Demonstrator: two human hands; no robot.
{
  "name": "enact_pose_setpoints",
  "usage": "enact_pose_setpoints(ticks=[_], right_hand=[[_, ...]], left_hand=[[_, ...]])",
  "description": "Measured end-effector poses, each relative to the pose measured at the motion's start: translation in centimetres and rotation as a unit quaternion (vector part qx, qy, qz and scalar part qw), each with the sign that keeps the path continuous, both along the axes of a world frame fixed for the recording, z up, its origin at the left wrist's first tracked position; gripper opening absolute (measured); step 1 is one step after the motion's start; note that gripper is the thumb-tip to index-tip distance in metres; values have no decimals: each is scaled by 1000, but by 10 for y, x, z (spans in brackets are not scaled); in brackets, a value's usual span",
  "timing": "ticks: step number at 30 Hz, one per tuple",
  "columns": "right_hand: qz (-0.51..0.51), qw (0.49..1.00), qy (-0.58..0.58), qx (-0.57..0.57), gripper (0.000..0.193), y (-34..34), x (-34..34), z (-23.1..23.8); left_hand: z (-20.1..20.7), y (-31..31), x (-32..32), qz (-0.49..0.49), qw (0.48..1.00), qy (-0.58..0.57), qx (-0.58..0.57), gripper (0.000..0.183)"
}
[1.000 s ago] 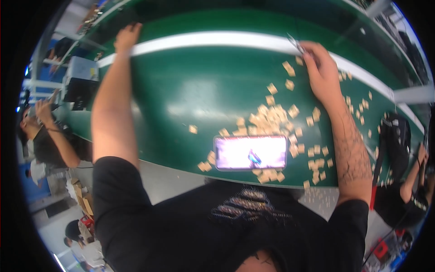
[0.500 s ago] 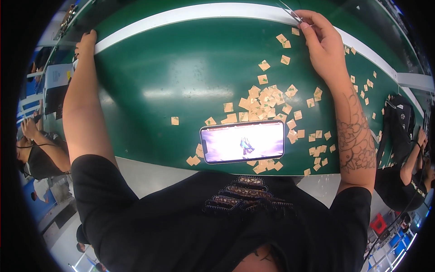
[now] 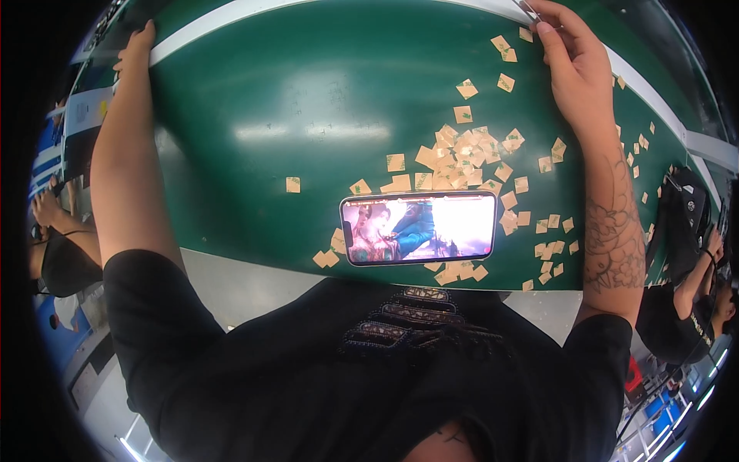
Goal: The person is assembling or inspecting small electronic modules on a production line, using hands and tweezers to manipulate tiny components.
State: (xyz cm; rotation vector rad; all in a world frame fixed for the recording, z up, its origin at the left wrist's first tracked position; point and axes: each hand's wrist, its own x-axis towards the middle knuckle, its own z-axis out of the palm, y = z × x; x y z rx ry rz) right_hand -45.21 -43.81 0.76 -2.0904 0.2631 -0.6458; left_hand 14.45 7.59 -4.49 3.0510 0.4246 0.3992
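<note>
My right hand (image 3: 579,65) is at the far right of the green table (image 3: 223,177), closed in a pinch on metal tweezers (image 3: 530,11). The tips of the tweezers run out of the top of the picture. My left hand (image 3: 136,48) lies by the far left end of the white rail (image 3: 196,32), with thumb and fingers apart; no held thing shows there. Small tan square pieces with green marks lie heaped (image 3: 462,154) right of the middle. One lone tan square (image 3: 293,185) sits further left.
A phone (image 3: 419,229) with a lit screen lies near the table's front edge, touching some of the squares. More tan squares (image 3: 548,249) are scattered to the right, past my forearm. A black bag (image 3: 683,204) and a co-worker (image 3: 677,308) are at the right, another person (image 3: 65,239) at the left.
The view has shifted, so both hands appear higher and further outward. The picture on the phone has changed. My right hand keeps its pinch on the tweezers.
</note>
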Motion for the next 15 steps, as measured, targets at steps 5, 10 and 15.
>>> enact_pose_setpoints(ticks=[5,10,15], right_hand=[[8,997,50,53,20,0,1,5],[12,998,47,48,20,-1,1,5],[7,998,42,39,20,-3,0,0]], left_hand=[[11,12,-6,10,1000,-1,-28,82],[16,8,-20,16,999,-5,-44,81],[18,-19,-48,20,997,-15,-70,82]])
